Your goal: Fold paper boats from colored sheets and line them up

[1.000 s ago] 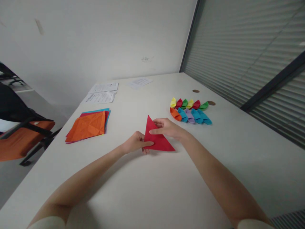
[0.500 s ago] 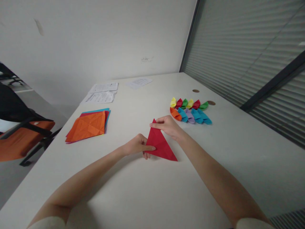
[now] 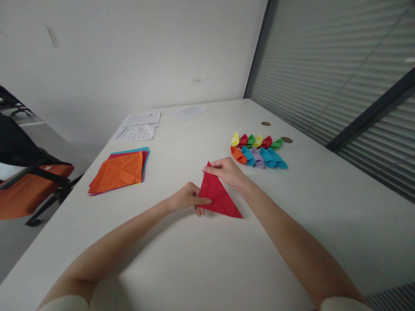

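Note:
A red sheet of origami paper [image 3: 220, 196], folded into a triangle, is held between my two hands over the white table. My left hand [image 3: 188, 198] pinches its left corner, with the thumb on top and the fingers curled beneath. At the upper tip, my right hand [image 3: 227, 170] grips the paper between thumb and fingers. The third corner points to the lower right, free of both hands. What the fingers do behind the paper is hidden.
Several folded paper pieces [image 3: 258, 157] in many colours stand in two rows at the right. At the left lies a stack of coloured paper [image 3: 116, 172], orange on top. Printed sheets [image 3: 138, 131] rest at the back left. An orange chair [image 3: 35, 190] stands beyond the table's left edge.

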Demonstrator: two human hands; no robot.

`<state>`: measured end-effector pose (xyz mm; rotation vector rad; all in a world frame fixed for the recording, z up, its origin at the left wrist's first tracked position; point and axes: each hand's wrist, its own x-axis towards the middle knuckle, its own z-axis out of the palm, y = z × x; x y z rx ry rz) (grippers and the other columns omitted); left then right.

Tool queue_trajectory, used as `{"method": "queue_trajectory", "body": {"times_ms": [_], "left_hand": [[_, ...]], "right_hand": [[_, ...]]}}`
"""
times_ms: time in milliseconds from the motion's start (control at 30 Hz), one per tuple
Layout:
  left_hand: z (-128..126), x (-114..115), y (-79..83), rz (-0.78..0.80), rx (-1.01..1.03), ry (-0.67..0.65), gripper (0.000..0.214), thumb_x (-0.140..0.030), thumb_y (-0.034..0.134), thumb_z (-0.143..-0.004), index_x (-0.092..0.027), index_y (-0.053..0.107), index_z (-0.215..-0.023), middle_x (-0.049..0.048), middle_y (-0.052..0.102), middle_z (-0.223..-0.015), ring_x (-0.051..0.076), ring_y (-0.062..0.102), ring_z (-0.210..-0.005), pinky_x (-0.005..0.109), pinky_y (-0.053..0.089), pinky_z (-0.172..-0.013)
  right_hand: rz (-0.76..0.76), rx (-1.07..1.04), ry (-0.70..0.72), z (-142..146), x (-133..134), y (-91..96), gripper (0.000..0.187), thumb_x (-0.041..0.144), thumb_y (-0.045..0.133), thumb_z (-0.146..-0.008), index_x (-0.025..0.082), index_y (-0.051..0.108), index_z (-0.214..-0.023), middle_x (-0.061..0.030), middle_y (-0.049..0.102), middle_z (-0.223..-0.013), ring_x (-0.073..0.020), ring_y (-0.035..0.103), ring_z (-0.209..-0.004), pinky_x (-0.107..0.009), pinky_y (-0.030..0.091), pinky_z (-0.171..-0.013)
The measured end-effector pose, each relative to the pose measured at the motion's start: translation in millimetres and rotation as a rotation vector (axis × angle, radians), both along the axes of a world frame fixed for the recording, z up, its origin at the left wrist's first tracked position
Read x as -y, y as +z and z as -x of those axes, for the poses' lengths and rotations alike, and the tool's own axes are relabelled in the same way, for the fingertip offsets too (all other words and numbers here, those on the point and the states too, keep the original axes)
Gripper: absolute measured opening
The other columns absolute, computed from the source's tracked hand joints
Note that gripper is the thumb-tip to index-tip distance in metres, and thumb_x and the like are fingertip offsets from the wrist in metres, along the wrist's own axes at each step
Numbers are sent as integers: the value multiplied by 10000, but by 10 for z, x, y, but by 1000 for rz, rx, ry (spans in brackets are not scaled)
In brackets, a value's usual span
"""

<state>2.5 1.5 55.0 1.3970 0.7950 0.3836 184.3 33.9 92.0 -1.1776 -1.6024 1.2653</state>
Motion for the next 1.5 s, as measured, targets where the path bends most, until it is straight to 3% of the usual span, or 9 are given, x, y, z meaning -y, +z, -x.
{"method": "queue_trajectory", "body": {"times_ms": [233,367,500,600,800,967,1233,1500], "left_hand": [[-4,-2,-23,-23,-29,22,390,-483,746,-707,-104,683,-638,56,679,-576,122,613,-470,232,510,-496],[-5,3,-8,-122,-68,21,400,-496,697,-754,-103,682,-681,41,658,-591,110,584,-495,226,479,-512],[-20,-3,24,-325,-4,243,451,-542,614,-807,-106,664,-703,7,598,-589,82,492,-502,194,363,-470],[-28,-10,33,-369,28,406,508,-574,559,-831,-109,628,-636,-16,520,-524,66,416,-476,192,289,-447],[-18,-13,2,-269,71,459,495,-586,581,-812,-117,658,-671,2,563,-560,97,485,-511,203,351,-479],[-34,1,21,-317,-3,546,510,-603,583,-795,-118,616,-639,-7,532,-545,79,432,-485,190,296,-445],[-33,-20,47,-401,-84,552,520,-593,593,-785,-126,548,-560,-31,429,-490,66,360,-474,190,227,-424],[-34,-13,29,-302,-8,482,484,-587,664,-726,-112,651,-632,0,552,-534,90,459,-484,198,334,-442]], "right_hand": [[74,-89,-21,-6,-27,-43,288,452,772,-656,169,770,-710,-43,729,-662,-161,614,-569,-266,443,-547],[72,-95,-51,6,-30,-47,263,428,761,-669,171,778,-718,-53,741,-682,-185,644,-612,-291,470,-591],[47,-132,-23,68,6,-41,286,459,755,-664,176,778,-697,-58,749,-721,-208,666,-694,-326,497,-680],[33,-173,2,127,40,-45,331,499,745,-661,176,783,-718,-56,745,-718,-219,667,-749,-335,497,-713],[-33,-248,-73,171,24,-107,322,498,741,-671,181,777,-712,-40,726,-702,-195,635,-736,-313,470,-692],[-45,-255,-157,180,6,-128,305,481,714,-700,188,785,-745,-45,727,-721,-175,607,-709,-293,426,-633],[-64,-336,-224,219,48,-81,306,486,739,-660,188,780,-718,-60,741,-754,-210,641,-800,-325,456,-711],[-75,-419,-278,222,24,-123,232,418,744,-690,187,764,-707,-52,745,-765,-217,671,-825,-340,491,-781]]}}
